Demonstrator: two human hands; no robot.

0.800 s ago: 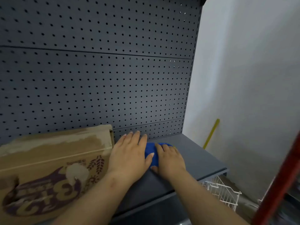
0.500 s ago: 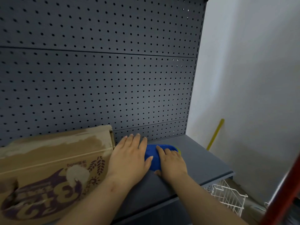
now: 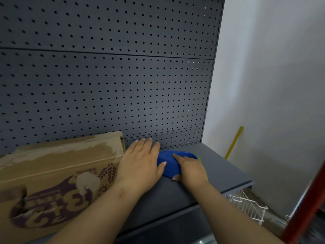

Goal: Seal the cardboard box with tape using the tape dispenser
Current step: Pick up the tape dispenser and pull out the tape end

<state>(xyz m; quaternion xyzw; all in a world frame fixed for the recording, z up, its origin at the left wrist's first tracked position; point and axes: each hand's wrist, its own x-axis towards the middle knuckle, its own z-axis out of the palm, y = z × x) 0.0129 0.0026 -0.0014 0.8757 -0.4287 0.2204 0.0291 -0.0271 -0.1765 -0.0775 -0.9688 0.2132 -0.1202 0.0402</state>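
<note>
Right hand (image 3: 190, 170) grips blue tape dispenser (image 3: 168, 163) (left hand (image 3: 140, 164) flat, fingers straight).

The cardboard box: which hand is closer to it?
Left. The left hand lies flat right beside the box; the right hand grips the blue dispenser farther right.

Dim, even indoor light; soft shadows; wide-angle bending at edges; lower-right corner blurred.

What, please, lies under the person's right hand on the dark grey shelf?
A blue plastic tape dispenser, with the right hand on it. Its tape and blade are hidden.
</note>
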